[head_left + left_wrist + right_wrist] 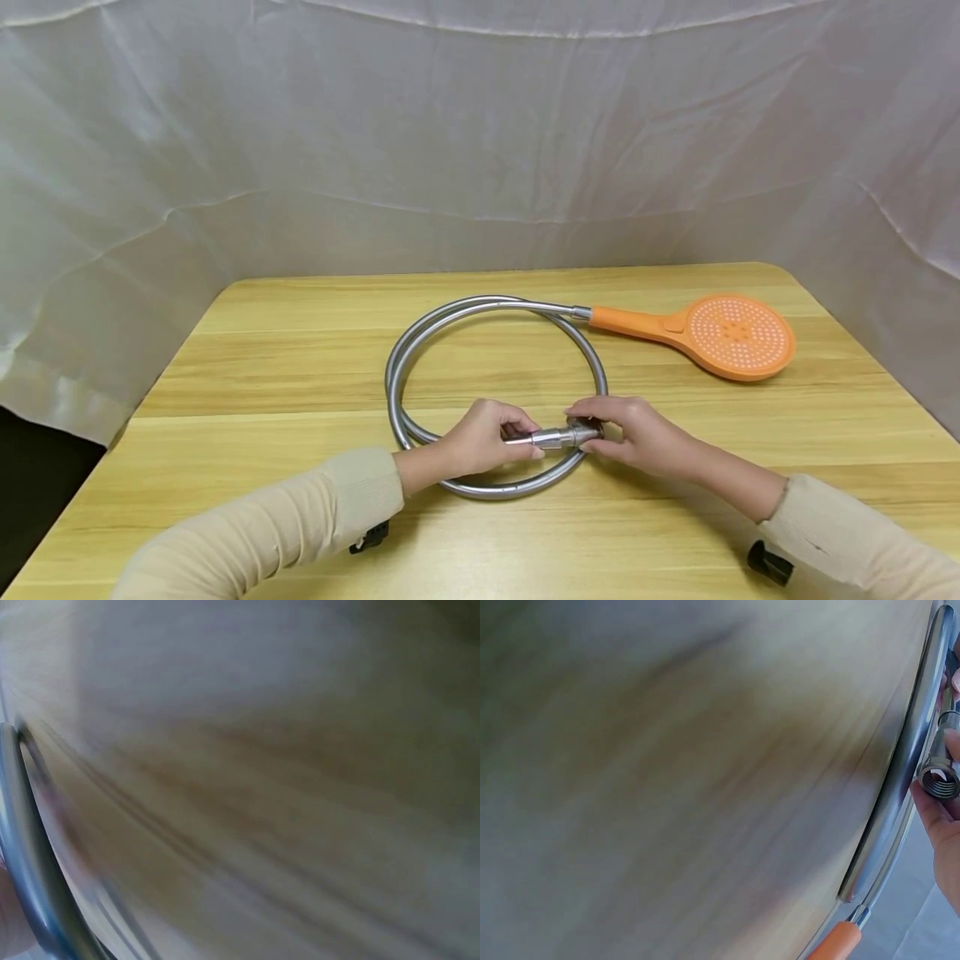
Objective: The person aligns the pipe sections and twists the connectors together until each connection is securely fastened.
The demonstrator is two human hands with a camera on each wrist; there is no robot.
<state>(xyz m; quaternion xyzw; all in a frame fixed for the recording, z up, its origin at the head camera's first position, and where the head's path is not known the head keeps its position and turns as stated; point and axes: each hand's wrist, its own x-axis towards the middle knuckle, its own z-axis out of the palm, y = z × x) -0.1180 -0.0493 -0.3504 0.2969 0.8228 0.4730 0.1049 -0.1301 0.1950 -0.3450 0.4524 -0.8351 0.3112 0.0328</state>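
Note:
A silver shower hose [395, 379] lies coiled in loops on the wooden table. My left hand [480, 437] pinches the hose just behind its chrome end fitting [553, 438]. At the fitting's wide end, the thumb and fingers of my right hand [641, 433] grip the nut. The right wrist view shows the open, threaded mouth of this nut [939, 780] beside my right fingers. Joined to the hose's other end is an orange hand shower [738, 335], lying face up at the right. In the left wrist view only hose [30, 855] and a sliver of hand show.
The wooden table [300, 350] has rounded back corners. Pale cloth [480, 133] hangs behind it and along both sides. Black straps or devices sit under both sleeves, near the table's front. A dark gap [37, 483] shows beyond the left table edge.

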